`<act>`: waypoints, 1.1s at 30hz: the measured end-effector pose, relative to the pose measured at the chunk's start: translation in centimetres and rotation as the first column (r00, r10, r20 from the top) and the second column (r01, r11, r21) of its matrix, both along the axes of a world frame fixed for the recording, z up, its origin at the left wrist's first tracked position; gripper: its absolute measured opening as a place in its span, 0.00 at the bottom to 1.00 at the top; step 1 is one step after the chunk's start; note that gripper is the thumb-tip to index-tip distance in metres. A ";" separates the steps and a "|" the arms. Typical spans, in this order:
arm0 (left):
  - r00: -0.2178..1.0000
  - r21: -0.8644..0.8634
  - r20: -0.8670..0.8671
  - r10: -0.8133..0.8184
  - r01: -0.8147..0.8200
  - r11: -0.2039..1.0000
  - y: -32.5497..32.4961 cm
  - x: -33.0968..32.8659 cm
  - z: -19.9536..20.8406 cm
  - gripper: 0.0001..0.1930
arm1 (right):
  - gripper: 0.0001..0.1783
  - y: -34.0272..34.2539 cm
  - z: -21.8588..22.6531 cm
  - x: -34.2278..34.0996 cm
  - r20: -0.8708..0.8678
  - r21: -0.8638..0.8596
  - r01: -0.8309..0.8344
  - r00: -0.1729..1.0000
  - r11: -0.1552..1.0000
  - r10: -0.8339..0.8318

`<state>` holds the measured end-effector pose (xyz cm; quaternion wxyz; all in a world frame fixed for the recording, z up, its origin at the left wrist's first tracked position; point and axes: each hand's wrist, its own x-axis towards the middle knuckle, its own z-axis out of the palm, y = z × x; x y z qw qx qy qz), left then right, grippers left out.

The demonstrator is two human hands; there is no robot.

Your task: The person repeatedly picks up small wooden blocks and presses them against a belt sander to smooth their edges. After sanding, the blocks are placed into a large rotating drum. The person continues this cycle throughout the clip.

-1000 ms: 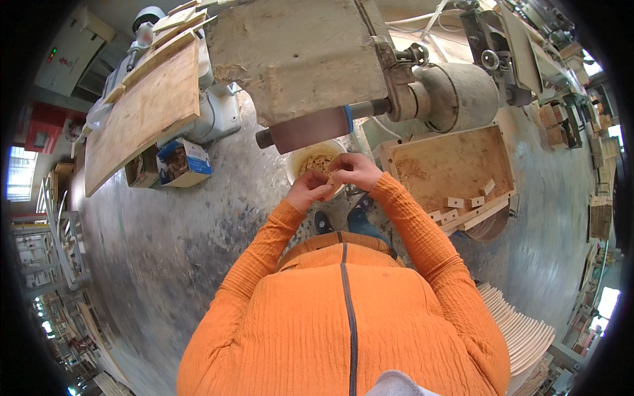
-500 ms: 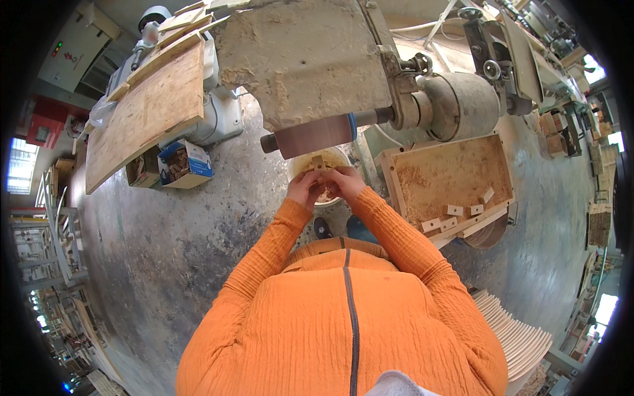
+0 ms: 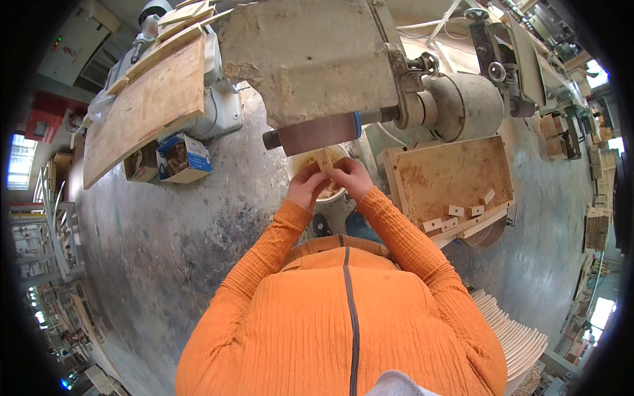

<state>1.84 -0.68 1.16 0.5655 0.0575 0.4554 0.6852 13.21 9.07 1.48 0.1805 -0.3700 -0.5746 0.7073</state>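
Wooden block held two-handed at the near side of the roller.
From my remote post I observe left hand and right hand pinching it; contact with the roller I cannot confirm. Bucket: beneath the roller. Tray with pale blocks: right of the roller. Blue-and-white box: left.

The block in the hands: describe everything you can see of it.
The block is small, pale and oblong, apparently wood. The left hand and right hand pinch its near end, partly hiding it. Its far end points toward the roller; whether they touch is unclear.
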 end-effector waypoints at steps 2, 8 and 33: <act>0.998 -0.063 0.057 0.010 -0.006 0.998 -0.2 0.0 -0.4 0.14 | 0.20 -0.3 0.1 0.1 0.143 0.134 -0.009 0.990 0.991 -0.011; 0.999 -0.051 0.044 0.024 -0.021 0.998 0.0 -0.6 -1.5 0.11 | 0.21 -0.8 -0.7 -0.1 0.066 0.147 0.003 0.998 0.989 -0.013; 0.998 0.019 -0.059 0.006 -0.005 1.000 0.1 -0.6 -0.7 0.15 | 0.20 -1.4 0.0 -0.6 0.096 0.321 0.047 0.992 0.946 -0.082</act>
